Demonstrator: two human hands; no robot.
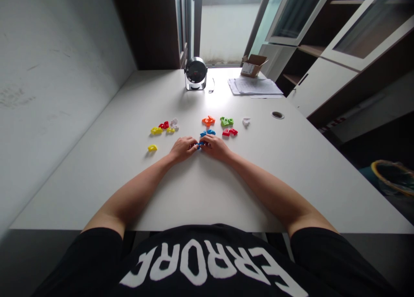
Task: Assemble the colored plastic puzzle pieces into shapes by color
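My left hand [183, 149] and my right hand [216, 148] meet low over the table, fingertips pinching a small blue plastic piece [199, 146] between them. Fingers cover most of it, so its full shape is hidden. Just beyond my right fingers lie more blue pieces [208, 132]. Behind those is an orange cluster [208, 121], with green pieces [227, 121] to its right and red pieces [230, 132] nearer me. Left of my left hand are yellow pieces [156, 131], a small red cluster [164, 125] and white pieces [174, 123].
One yellow piece [152, 148] lies apart at the left, a white piece [246, 121] at the right. A small round fan [196, 71] stands at the back of the white table [207, 193]. Papers [255, 86], an open cardboard box [253, 66] and a cable hole [277, 115] are farther right.
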